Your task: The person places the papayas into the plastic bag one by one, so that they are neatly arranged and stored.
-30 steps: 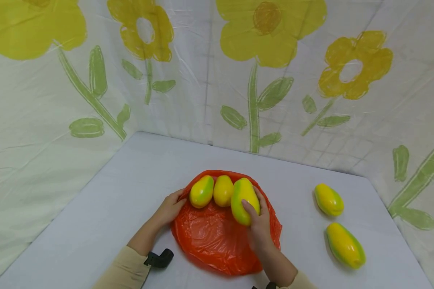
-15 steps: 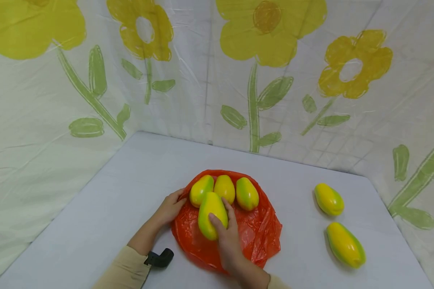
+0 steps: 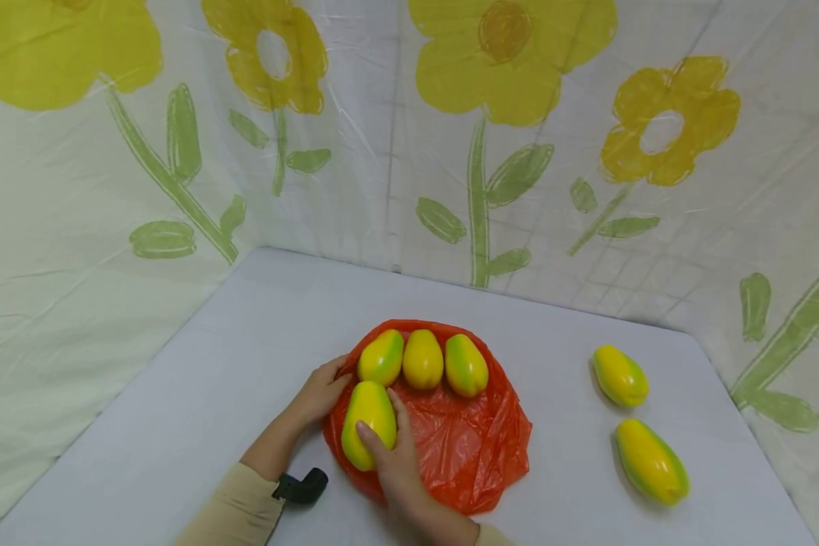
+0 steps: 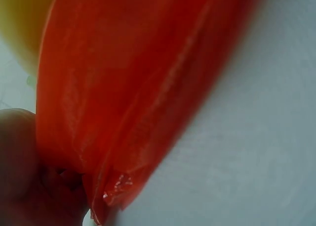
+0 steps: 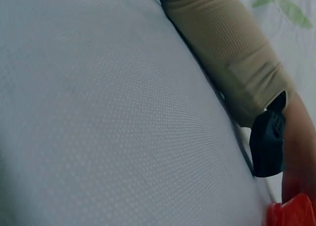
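A red plastic bag (image 3: 444, 447) lies spread with its mouth wide on the table. Along its far side sit three yellow-green papayas (image 3: 422, 359) in a row. My right hand (image 3: 399, 462) grips another papaya (image 3: 367, 425) from its right side, over the bag's front left part, with the thumb across the top. At the bag's left rim, my left hand (image 3: 324, 390) holds the plastic. The left wrist view shows the red film (image 4: 113, 87) running down to the left hand (image 4: 24, 171). My right hand is outside the right wrist view.
On the right side of the white table (image 3: 232, 364) lie two more papayas: a farther one (image 3: 621, 377) and a nearer one (image 3: 651, 462). A black wrist camera (image 3: 302, 487) sticks out from the left sleeve. Behind the table hangs a flower-printed sheet (image 3: 368, 189).
My right hand brought a papaya from the bag's right side leftward and nearer, to the front left of the bag. A third papaya in the far row came into view. The left hand stayed put.
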`<state>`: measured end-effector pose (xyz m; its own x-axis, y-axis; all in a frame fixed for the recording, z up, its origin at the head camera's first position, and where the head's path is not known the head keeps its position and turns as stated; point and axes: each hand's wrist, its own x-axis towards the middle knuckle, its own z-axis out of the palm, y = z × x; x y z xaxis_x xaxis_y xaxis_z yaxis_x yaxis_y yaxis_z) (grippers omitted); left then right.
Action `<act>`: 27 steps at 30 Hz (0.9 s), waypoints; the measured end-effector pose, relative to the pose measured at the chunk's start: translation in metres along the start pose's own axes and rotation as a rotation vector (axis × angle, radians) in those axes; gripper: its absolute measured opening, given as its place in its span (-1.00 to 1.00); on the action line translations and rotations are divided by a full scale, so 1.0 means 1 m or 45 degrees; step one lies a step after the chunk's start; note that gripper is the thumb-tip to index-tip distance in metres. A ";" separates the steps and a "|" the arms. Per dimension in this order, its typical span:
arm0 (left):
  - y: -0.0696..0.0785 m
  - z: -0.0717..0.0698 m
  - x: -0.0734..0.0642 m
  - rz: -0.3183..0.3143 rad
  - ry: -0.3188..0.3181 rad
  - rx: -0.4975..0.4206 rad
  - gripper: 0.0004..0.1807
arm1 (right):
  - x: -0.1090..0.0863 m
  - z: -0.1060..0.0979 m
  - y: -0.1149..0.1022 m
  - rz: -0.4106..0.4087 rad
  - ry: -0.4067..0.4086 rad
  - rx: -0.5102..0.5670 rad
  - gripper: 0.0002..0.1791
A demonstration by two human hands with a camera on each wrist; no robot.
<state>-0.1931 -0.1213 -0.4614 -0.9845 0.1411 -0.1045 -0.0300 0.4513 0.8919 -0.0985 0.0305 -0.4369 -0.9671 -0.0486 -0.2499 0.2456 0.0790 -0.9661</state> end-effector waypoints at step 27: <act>0.002 -0.001 0.001 0.030 0.005 0.047 -0.56 | 0.008 0.009 0.005 0.013 -0.101 -0.007 -0.07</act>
<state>-0.1943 -0.1208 -0.4596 -0.9855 0.1484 -0.0821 -0.0007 0.4805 0.8770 -0.1043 0.0217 -0.4444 -0.9561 -0.1268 -0.2641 0.2547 0.0858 -0.9632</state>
